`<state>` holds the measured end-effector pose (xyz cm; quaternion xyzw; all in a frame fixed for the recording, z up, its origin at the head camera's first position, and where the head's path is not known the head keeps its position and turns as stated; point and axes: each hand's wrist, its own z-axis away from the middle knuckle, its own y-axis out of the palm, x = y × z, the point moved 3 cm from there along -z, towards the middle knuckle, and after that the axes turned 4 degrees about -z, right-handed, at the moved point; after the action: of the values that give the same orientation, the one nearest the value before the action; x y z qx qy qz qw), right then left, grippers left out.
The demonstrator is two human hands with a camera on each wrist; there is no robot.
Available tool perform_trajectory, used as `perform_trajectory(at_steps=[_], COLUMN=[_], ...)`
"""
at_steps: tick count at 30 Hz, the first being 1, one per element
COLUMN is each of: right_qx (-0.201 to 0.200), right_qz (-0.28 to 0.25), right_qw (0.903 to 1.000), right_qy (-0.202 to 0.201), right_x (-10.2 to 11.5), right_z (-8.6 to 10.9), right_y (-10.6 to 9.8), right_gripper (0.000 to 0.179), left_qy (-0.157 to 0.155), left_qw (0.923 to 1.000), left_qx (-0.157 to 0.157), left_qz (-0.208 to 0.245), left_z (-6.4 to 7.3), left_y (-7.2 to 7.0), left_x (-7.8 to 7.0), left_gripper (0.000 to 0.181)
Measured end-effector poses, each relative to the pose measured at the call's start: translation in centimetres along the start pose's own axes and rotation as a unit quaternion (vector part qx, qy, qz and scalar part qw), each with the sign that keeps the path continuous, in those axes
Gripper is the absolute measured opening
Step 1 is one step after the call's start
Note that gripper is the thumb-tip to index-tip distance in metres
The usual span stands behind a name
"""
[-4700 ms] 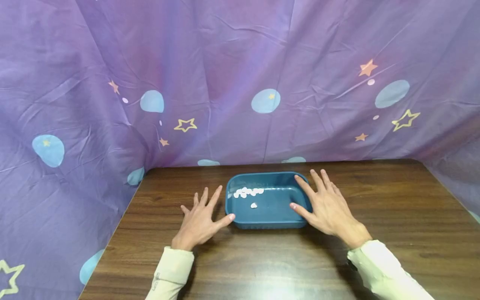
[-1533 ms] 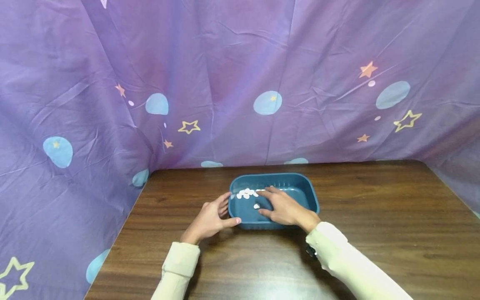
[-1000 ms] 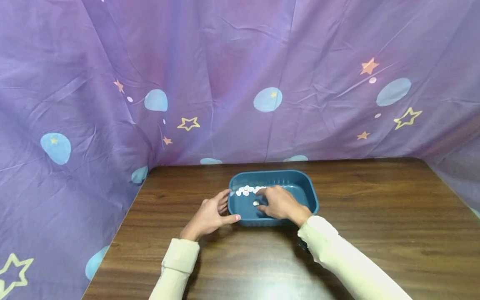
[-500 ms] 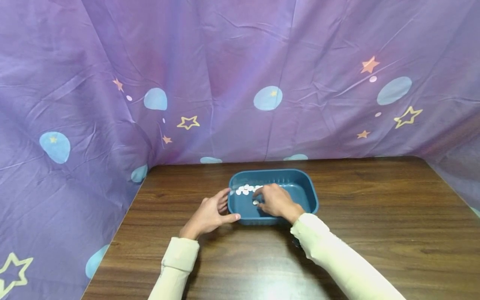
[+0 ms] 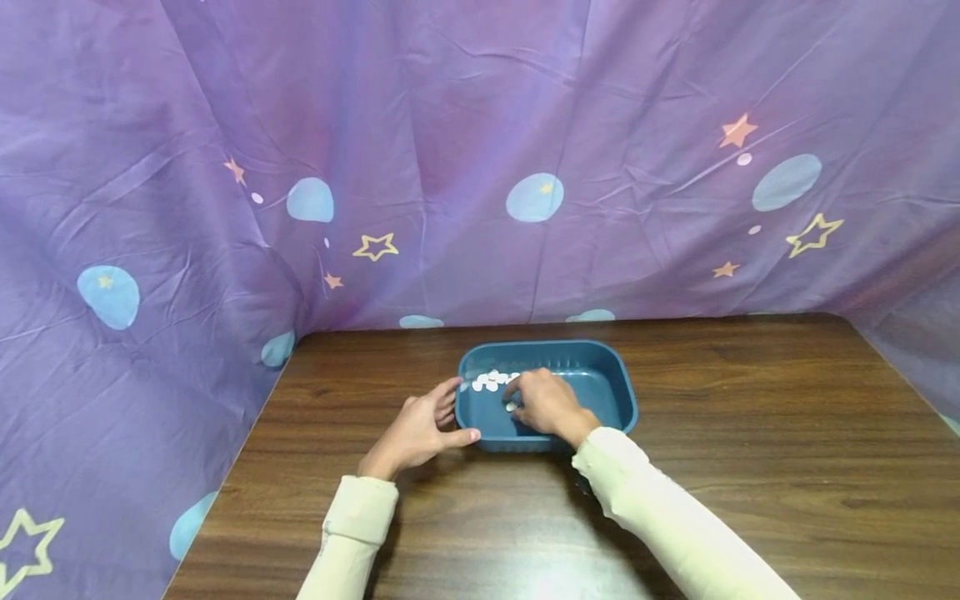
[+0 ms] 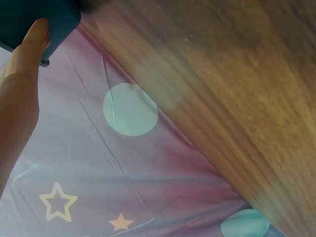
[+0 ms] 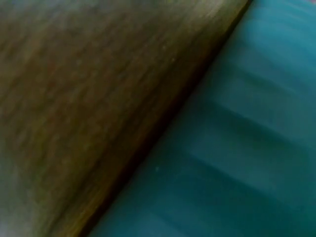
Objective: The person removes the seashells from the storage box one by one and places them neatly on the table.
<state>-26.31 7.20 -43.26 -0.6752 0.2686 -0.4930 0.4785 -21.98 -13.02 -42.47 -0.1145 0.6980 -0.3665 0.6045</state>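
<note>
A blue rectangular plastic tub stands on the table with small white pebbles gathered at its far left inside. My left hand grips the tub's left end, thumb on the near corner of the rim and fingers at the outer left wall. The left wrist view also has this hand at the tub. Reaching into the tub, my right hand curls its thumb and index finger around a single white pebble. The right wrist view has only the tub's ribbed outer wall, blurred.
The brown wooden table extends to both sides of the tub. Behind it and along the left hangs a purple cloth with stars and blue spots, meeting the table's back edge.
From open beside the tub, the left hand has come onto its left end. The right hand has moved left inside the tub, its fingers curling in around the single pebble.
</note>
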Motion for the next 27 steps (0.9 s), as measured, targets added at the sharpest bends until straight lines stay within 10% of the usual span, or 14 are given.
perform_trajectory(at_steps=[27], right_qx=[-0.008], right_qz=[0.004], right_qw=[0.9996], right_qy=[0.026], right_x=[-0.05], right_z=[-0.56], right_y=[0.48], right_gripper=[0.018], left_qy=[0.007], left_qw=[1.0000], left_qx=[-0.006], left_qz=[-0.002], left_z=[-0.03], left_y=[0.13], left_x=[0.24], left_gripper=[0.090])
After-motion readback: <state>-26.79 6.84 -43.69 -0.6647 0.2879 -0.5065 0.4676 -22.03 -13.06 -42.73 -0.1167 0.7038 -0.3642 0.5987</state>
